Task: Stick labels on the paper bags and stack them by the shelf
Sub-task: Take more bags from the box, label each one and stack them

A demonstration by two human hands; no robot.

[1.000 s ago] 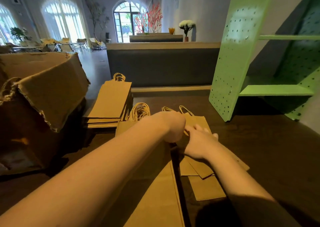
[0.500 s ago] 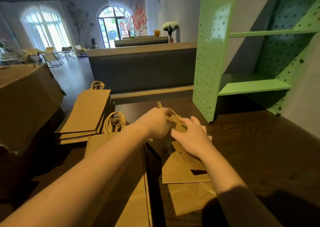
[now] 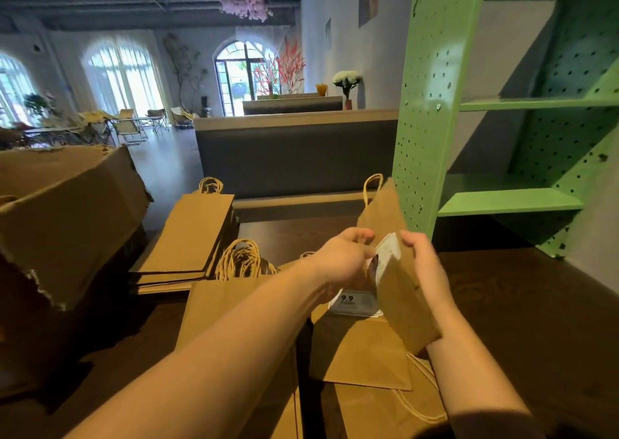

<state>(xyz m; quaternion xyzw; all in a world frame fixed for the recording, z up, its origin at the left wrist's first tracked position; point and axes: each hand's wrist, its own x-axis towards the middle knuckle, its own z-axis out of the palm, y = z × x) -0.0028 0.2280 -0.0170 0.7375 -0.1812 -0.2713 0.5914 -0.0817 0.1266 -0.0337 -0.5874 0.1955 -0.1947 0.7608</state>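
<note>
A brown paper bag (image 3: 402, 291) is lifted on edge above the dark table, its handle pointing at the green shelf (image 3: 432, 103). My right hand (image 3: 423, 261) grips the bag's right side. My left hand (image 3: 345, 261) pinches a white label (image 3: 388, 254) on the bag's left face. Below lies a flat bag (image 3: 361, 355) bearing a white label (image 3: 353, 303) that reads 9.9. More flat bags (image 3: 231, 321) lie under my left forearm.
A stack of flat bags (image 3: 191, 237) lies at the left with a bunch of twine handles (image 3: 241, 261) beside it. A torn cardboard box (image 3: 60, 217) stands at the far left. A grey counter (image 3: 294, 153) runs behind the table (image 3: 522, 304).
Both hands have raised one bag off the pile and turned it on edge toward the shelf. A labelled bag beneath has come into sight. The view has tilted up and to the right.
</note>
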